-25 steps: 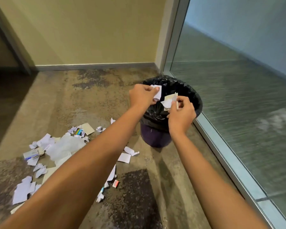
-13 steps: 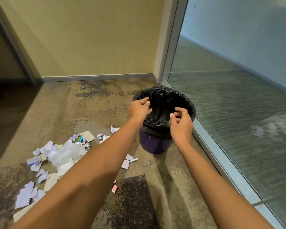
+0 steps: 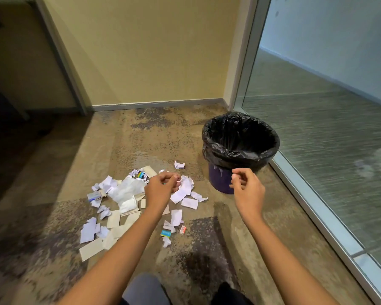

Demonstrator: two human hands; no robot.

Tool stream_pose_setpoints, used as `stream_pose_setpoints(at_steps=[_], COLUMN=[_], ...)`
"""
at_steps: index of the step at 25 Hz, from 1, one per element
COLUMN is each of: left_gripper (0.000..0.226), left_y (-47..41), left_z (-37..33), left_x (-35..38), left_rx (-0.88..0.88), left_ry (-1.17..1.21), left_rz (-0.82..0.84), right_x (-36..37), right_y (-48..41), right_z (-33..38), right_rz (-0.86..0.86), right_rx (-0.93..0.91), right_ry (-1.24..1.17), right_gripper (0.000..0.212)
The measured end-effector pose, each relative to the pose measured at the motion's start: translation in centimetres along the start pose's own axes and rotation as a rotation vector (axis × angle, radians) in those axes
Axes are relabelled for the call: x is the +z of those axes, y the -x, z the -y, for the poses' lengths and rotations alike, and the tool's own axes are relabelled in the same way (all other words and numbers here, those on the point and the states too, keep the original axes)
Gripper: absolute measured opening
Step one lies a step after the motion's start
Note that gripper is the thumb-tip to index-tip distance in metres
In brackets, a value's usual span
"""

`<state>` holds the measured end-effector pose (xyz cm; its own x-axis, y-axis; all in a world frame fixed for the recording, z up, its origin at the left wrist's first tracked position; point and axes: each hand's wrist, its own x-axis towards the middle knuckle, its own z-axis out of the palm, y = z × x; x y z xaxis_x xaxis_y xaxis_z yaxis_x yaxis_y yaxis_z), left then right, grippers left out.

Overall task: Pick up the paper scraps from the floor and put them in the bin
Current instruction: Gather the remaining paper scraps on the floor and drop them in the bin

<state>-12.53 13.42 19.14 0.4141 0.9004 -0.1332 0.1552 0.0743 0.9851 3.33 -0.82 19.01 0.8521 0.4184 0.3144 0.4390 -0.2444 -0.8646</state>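
Head view, writing: I can read no brand and no words anywhere; the print on the small coloured pieces is too small for me.
Head view, bin: the bin (image 3: 221, 182) is dark purple with a black liner (image 3: 240, 137) folded over its rim. It stands on the carpet (image 3: 53, 216) in the corner, just beside the glass wall (image 3: 328, 139). I cannot see inside to the bottom.
Head view, paper scraps: the paper scraps (image 3: 128, 194) lie in a loose pile on the carpet, left of the bin. One crumpled scrap (image 3: 179, 165) lies apart, nearer to the bin. A teal piece (image 3: 165, 233) and a red-and-white piece (image 3: 182, 229) lie at the near edge of the pile.
Head view, left hand: my left hand (image 3: 161, 190) is over the pile, fingers loosely curled and holding nothing that I can see.
Head view, right hand: my right hand (image 3: 248, 190) is in front of the bin's base, thumb and forefinger close together and nothing between them.
Head view, legs: dark trousers (image 3: 145, 291) show at the bottom edge.
Change from earlier: one second ago both hands held white scraps over the bin's mouth. Half a second ago they were there with the fingers bare. Now both are lower and nearer to me, away from the rim, and more of the pile is in view.
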Motion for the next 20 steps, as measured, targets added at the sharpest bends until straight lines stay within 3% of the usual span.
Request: stream_pose_setpoints(at_steps=[10,15,20], left_gripper=[0.014,0.015,0.013], left_y=[4.9,5.2,4.3], left_z=[4.6,5.6,8.8], left_x=[-16.2,-18.4,-19.0], left_rx=[-0.045,-0.093,-0.187], left_ry=[0.042,0.048,-0.045], left_rz=[-0.145,-0.19,-0.21], right_x=[5.2,7.6,10.0], right_y=[9.3,11.6,11.6], right_z=[6.5,7.6,4.4], right_rz=[0.027,0.099,0.192], right_rx=[0.089,0.08,0.142], right_ry=[0.02,0.023,0.078], right_gripper=[0.016,0.017,0.018])
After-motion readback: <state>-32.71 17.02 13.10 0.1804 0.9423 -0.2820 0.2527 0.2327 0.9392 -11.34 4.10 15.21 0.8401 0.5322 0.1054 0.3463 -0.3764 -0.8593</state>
